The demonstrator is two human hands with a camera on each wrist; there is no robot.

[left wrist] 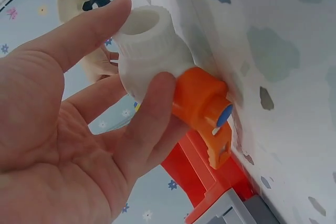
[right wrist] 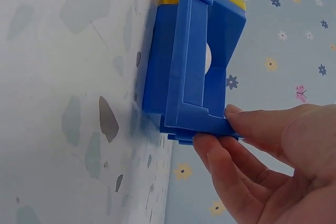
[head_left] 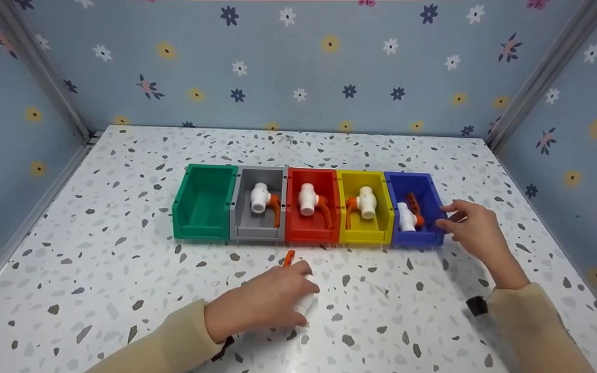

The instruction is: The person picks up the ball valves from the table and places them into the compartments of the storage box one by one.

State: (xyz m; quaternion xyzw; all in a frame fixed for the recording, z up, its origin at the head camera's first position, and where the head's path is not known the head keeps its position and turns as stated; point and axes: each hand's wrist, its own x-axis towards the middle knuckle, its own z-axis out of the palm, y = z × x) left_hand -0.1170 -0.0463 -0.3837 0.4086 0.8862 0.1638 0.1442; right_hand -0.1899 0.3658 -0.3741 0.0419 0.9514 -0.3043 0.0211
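Note:
My left hand (head_left: 270, 294) grips a white ball valve (left wrist: 149, 51) with an orange handle (left wrist: 202, 100), just in front of the row of bins. In the left wrist view, the thumb lies by the valve's open end and fingers curl round its body. At the row's right end, my right hand (head_left: 477, 228) pinches the side wall of the blue bin (right wrist: 181, 66) between thumb and fingers. Inside that bin lies another white valve (head_left: 406, 217) with an orange handle, tilted against the front.
Left of the blue bin stand a yellow bin (head_left: 366, 237), a red bin (head_left: 311, 235), a grey bin (head_left: 257, 234) and a green bin (head_left: 202, 233), side by side. The yellow, red and grey ones each hold one valve. Flower-patterned panels (head_left: 298, 62) enclose the speckled table (head_left: 122, 269).

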